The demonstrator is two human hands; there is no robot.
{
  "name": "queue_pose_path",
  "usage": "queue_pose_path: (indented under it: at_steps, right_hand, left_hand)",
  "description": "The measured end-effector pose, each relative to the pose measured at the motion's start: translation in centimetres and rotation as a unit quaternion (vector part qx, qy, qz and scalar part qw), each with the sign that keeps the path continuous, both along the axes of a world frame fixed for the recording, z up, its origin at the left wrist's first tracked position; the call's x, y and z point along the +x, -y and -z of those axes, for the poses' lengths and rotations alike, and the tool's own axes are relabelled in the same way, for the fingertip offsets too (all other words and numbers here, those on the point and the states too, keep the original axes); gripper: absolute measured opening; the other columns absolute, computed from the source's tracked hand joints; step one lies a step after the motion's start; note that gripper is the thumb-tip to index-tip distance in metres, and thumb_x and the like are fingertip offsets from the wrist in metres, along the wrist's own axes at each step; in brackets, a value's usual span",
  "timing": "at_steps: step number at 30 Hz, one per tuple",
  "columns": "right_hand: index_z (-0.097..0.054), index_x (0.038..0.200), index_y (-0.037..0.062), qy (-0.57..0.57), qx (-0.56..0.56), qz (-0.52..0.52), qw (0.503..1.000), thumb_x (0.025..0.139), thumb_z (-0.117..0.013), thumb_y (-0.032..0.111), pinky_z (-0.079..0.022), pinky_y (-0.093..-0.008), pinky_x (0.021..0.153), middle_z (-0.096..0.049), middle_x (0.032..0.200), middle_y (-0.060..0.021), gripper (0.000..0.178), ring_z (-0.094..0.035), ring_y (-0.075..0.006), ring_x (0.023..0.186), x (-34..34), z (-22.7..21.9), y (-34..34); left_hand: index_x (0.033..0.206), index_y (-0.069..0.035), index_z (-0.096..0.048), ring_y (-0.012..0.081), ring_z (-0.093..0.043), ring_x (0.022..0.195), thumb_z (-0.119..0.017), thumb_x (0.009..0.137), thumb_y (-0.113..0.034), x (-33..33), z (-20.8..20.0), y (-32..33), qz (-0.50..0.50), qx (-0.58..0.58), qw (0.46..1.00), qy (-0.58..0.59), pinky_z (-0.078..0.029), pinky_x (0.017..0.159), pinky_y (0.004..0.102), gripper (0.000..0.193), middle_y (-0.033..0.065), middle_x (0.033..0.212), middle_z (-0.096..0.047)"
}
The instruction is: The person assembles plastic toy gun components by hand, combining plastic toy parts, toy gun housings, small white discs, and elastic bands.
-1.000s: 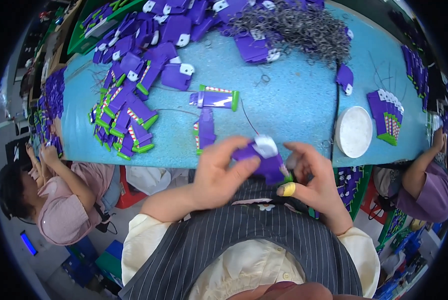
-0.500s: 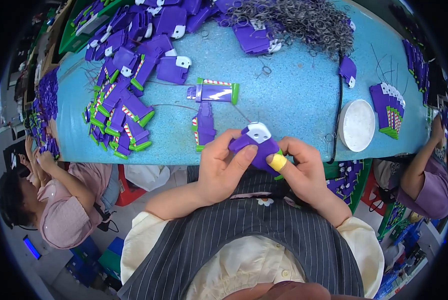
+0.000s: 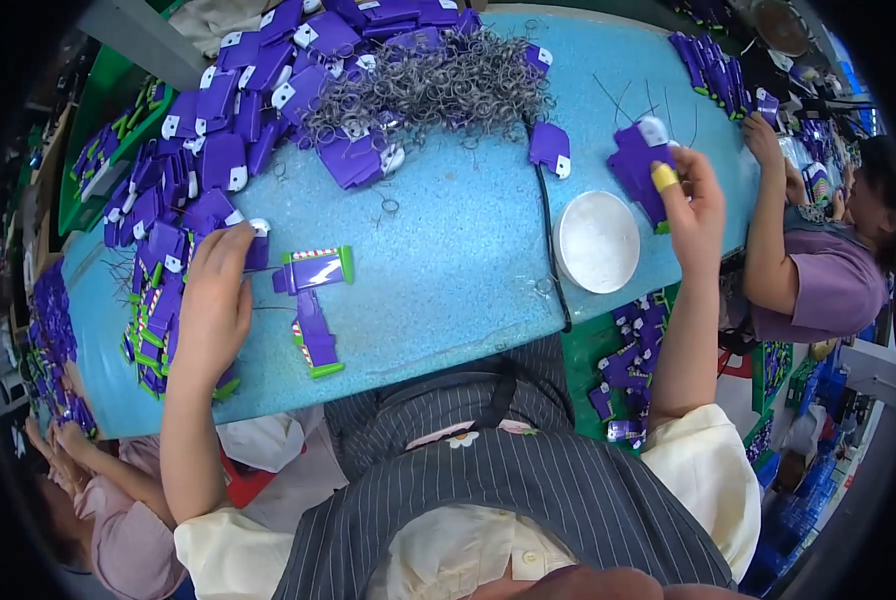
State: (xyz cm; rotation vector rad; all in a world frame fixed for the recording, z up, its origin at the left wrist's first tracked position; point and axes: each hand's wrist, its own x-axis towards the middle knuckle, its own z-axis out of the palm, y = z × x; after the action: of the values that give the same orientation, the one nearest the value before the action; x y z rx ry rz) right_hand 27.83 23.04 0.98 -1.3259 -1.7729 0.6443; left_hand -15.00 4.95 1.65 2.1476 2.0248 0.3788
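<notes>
While the left hand (image 3: 213,300) is lying open on a purple piece (image 3: 253,243), the right hand (image 3: 690,200) is pinching a purple part (image 3: 636,165) far to the right.

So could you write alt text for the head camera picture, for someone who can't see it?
Seen from above, a person at a blue table spreads both arms: the left hand rests on a pile of purple parts, and the right hand, with a yellow-capped finger, holds a purple piece by a white round dish. A heap of wire rings lies further back, and other people sit at either side.
</notes>
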Motion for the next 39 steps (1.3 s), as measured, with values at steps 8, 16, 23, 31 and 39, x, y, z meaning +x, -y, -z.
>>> queue_pose_path:
  at_steps: [8,16,23,31,39]
  right_hand:
    - [-0.059,0.096,0.0023,0.289,0.247,0.084,0.921,0.071,-0.067,0.011,-0.041,-0.0396,0.077,-0.059,0.092,-0.0124,0.028,-0.053,-0.0314,0.087,-1.7,0.9,1.1]
    - [-0.027,0.135,-0.0055,0.122,-0.016,-0.402,0.908,0.055,-0.081,0.018,-0.039,-0.0419,0.089,-0.04,0.119,-0.0238,0.099,-0.043,-0.0389,0.107,-15.7,-4.0,13.5]
    - [-0.043,0.122,-0.0071,0.077,-0.048,-0.459,0.884,0.055,-0.078,0.013,-0.045,-0.0388,0.075,-0.049,0.102,-0.0183,0.079,-0.052,-0.0336,0.089,-16.4,-0.9,15.0]
    - [-0.043,0.125,-0.0032,0.147,0.052,-0.348,0.924,0.053,-0.081,0.011,-0.047,-0.036,0.073,-0.054,0.103,-0.0179,0.082,-0.054,-0.0299,0.087,-17.3,-0.1,15.5]
    - [-0.048,0.122,0.0039,0.301,0.057,-0.329,0.893,0.072,-0.065,0.007,-0.046,-0.0392,0.076,-0.056,0.107,-0.014,0.052,-0.056,-0.0319,0.088,-23.5,1.8,12.1]
  left_hand:
    - [0.116,0.006,-0.048,0.0326,-0.051,0.103,-0.051,0.07,-0.001,-1.3,2.0,-0.2,0.082,0.066,0.952,-0.287,-0.045,0.086,0.0388,0.046,0.0197,0.118,-0.052]
    - [0.112,0.006,-0.054,0.0074,-0.055,0.064,-0.051,0.088,-0.008,10.3,-1.2,5.2,-0.123,-0.01,0.885,0.45,-0.046,0.06,0.0253,0.028,0.005,0.074,-0.062]
    - [0.134,0.006,-0.029,0.0205,-0.061,0.097,-0.043,0.089,0.001,11.6,1.6,9.7,-0.039,-0.062,0.792,0.606,-0.048,0.08,0.0311,0.048,0.0165,0.115,-0.056]
    - [0.117,0.002,-0.043,0.0237,-0.065,0.081,-0.045,0.091,-0.006,7.5,2.9,10.6,-0.255,0.106,0.702,0.657,-0.054,0.071,0.0292,0.027,0.0146,0.102,-0.06]
    - [0.106,0.001,-0.046,0.0174,-0.064,0.066,-0.044,0.095,-0.02,3.7,4.6,9.1,-0.335,0.132,0.741,0.567,-0.052,0.055,0.024,0.024,0.0125,0.094,-0.06]
